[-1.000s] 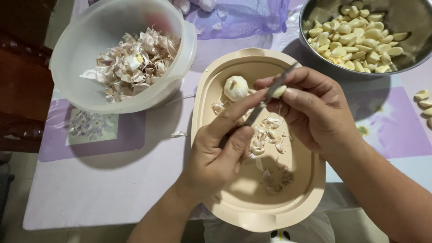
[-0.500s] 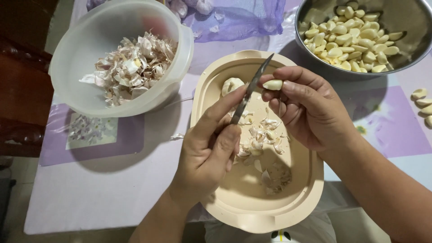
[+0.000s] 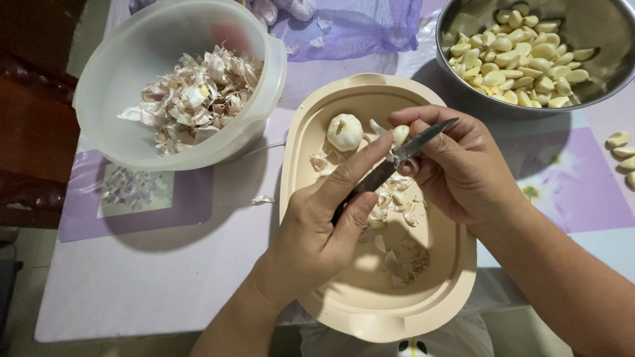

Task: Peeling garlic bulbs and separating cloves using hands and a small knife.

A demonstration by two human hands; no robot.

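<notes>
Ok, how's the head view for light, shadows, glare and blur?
Head view: even overhead light; soft shadows fall left of the plastic bowl and under the left hand; mild sheen on the steel bowl wall; knife and clove sharp; only slight edge distortion.

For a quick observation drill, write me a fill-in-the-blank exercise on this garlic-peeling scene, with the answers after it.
1. The left hand holds a small ____ by its handle.
2. The right hand pinches a single garlic ____ at its fingertips.
3. The peeled cloves lie in the ____ bowl at the upper right.
4. The translucent plastic bowl at the upper left holds garlic ____.

Missing words: knife; clove; metal; skins
</notes>
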